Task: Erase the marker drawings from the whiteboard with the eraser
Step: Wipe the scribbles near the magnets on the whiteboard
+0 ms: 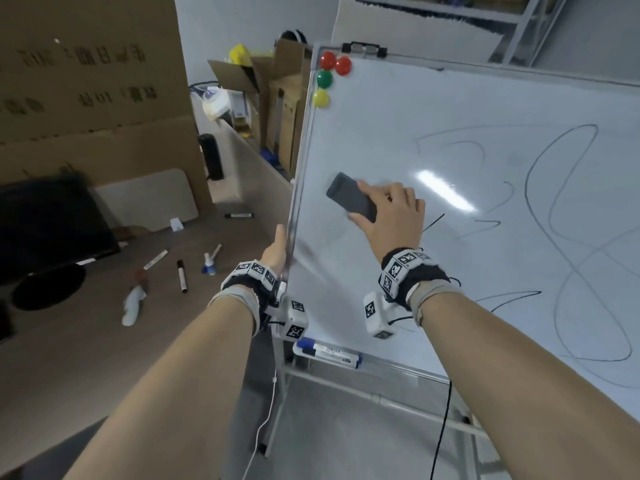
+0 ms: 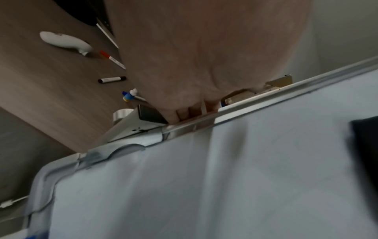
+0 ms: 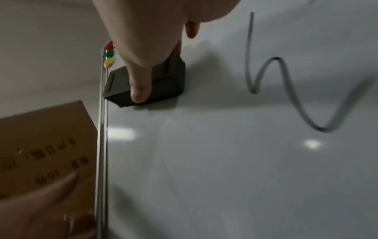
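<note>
Head view: the right hand (image 1: 391,216) grips the dark eraser (image 1: 351,197) between thumb and curled fingers, flat against the whiteboard (image 1: 398,126) near its left edge, about 9 o'clock from the board's middle. The left hand (image 1: 275,249) wraps the board's left frame, steadying it. The stretch around the eraser looks wiped, with faint smears; the looping marker drawings (image 1: 561,188) from 12 through 5 o'clock are untouched, so I judge most of the job remains.

Left wrist view: fingers (image 2: 185,113) curl over the metal frame; the board surface below looks bare, though blurred. Markers lie on the table (image 2: 51,97).

Right wrist view: the thumb presses the eraser's near side, fingers hooked over the far side; the eraser sits just beside the frame, under the coloured magnets (image 3: 109,55). A squiggle at 2 o'clock is still to be erased.
</note>
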{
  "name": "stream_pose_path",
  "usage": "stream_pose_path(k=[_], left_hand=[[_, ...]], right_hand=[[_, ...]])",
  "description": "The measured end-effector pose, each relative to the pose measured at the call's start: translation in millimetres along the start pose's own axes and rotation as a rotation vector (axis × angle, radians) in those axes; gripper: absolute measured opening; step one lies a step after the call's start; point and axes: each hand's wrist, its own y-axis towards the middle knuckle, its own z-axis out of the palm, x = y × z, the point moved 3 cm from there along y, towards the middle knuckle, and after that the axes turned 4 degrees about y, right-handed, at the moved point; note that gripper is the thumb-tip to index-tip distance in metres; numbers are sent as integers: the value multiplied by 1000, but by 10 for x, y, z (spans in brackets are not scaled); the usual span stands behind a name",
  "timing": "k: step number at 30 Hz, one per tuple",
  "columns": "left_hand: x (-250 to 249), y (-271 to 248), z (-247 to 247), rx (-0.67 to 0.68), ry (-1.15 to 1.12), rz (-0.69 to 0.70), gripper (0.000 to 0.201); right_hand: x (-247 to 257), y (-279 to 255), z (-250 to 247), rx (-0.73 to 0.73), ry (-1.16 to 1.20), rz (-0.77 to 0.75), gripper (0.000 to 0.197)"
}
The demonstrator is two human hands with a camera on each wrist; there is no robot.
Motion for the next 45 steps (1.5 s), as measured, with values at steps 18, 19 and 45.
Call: stream_pose_path(k=[18,19,45], left_hand=[[163,70,191,-191,87,172,63],[185,42,203,-209,89,181,60],[381,38,526,-556,118,272,57]], right_hand=[[-196,-708,221,292,1,-145,55],[-283,-634,83,215,-22,-94,54],[-786,-808,-245,138,-29,-15,55]])
